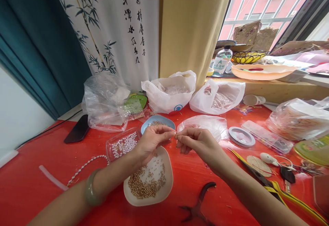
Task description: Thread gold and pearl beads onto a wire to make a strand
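Red tabletop, open room below right hand

A lane of red tabletop admits passage between the cream bead dish and the dark pliers. Beyond the hands, a blue dish and white plastic bag obstruct; yellow-handled pliers block the right.

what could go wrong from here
The left hand is close to the cream dish, so a bump might scatter the loose gold beads. Where it nearly meets the right hand, anything pinched is too small to make out and could slip away.
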The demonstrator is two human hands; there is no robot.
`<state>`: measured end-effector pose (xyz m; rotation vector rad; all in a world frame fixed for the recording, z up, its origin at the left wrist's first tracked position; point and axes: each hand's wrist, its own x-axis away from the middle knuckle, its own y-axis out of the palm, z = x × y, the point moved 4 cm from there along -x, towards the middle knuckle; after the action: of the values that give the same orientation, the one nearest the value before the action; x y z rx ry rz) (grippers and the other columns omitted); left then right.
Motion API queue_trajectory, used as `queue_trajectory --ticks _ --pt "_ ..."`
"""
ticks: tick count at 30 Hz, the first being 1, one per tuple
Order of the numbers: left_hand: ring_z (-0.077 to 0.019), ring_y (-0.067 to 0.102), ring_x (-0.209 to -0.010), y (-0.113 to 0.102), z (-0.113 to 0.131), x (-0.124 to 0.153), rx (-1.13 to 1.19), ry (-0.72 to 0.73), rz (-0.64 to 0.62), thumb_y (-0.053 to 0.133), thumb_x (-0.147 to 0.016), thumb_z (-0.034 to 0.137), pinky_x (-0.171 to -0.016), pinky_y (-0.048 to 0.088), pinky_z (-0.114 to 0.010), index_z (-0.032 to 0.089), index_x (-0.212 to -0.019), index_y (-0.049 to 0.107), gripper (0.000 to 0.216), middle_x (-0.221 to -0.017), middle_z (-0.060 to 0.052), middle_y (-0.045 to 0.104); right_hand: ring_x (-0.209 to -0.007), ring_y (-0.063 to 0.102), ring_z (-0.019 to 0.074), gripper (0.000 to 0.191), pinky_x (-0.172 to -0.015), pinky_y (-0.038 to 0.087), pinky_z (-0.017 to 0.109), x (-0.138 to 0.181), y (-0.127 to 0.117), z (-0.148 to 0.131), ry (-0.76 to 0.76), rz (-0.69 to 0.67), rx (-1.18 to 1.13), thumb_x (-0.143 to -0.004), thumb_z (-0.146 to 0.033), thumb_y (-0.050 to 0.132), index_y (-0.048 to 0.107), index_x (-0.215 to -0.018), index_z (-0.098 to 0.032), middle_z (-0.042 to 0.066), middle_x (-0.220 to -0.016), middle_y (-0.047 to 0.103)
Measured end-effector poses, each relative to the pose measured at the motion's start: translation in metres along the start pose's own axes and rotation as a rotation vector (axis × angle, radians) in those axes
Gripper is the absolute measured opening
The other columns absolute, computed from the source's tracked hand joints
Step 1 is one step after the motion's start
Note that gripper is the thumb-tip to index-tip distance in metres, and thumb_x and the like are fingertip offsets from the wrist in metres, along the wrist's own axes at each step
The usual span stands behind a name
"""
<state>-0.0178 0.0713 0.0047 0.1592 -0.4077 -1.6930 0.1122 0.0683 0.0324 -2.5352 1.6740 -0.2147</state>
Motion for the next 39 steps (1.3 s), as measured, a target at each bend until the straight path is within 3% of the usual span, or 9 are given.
queue_trajectory --ticks 8,19,25,32,39 --pt "-0.0092 0.053 -0.061 -0.0013 -0.0016 -0.0015 0.003 -0.011 0.016 0.073 -0.056 0.022 -0.064 0.04 -0.024 0.014 -0.063 0.064 0.013 -0.065 0.0 0.06 -0.05 0.056 0.0104 0.012 -0.051 0.045 0.023 0.0004 0.0007 0.0012 -0.085 0.02 0.157 -0.07 -0.017 0.047 0.057 -0.063 -0.017 0.001 -0.059 0.06" --pt "-0.0084 0.052 -0.065 0.0002 0.0007 0.0027 -0.011 0.002 -0.004 0.07 -0.062 0.021 -0.064 0.041 -0.022 0.015 -0.064 0.062 0.01 -0.069 0.0 0.059 -0.053 0.055 0.0121 0.014 -0.05 0.042 0.024 0.0067 0.0012 -0.0065 -0.236 0.147 0.466 -0.071 -0.017 0.044 0.058 -0.067 -0.018 0.0 -0.056 0.057" --pt "-0.0084 0.052 -0.064 -0.0005 -0.0006 0.0008 -0.014 -0.004 -0.024 0.07 -0.061 0.022 -0.066 0.04 -0.023 0.015 -0.064 0.062 0.011 -0.068 0.001 0.059 -0.051 0.054 0.0109 0.014 -0.05 0.043 0.022 0.0056 0.0013 -0.004 -0.196 0.126 0.362 -0.07 -0.015 0.043 0.056 -0.063 -0.018 -0.002 -0.054 0.056" --pt "-0.0096 0.053 -0.064 0.0011 -0.0002 0.0001 0.016 -0.009 -0.063 0.071 -0.06 0.022 -0.066 0.041 -0.025 0.014 -0.066 0.064 0.012 -0.068 0.0 0.059 -0.05 0.054 0.0095 0.013 -0.05 0.044 0.021 0.0032 0.0023 -0.002 -0.094 0.006 0.134 -0.07 -0.016 0.045 0.055 -0.063 -0.016 0.0 -0.058 0.059" --pt "-0.0082 0.053 -0.064 0.0007 -0.0015 -0.001 0.042 -0.029 -0.067 0.071 -0.06 0.021 -0.065 0.041 -0.022 0.015 -0.065 0.064 0.011 -0.068 0.001 0.059 -0.049 0.054 0.0091 0.012 -0.049 0.043 0.021 0.0011 0.0018 -0.001 -0.079 0.01 0.12 -0.069 -0.015 0.046 0.055 -0.062 -0.016 0.0 -0.057 0.059"
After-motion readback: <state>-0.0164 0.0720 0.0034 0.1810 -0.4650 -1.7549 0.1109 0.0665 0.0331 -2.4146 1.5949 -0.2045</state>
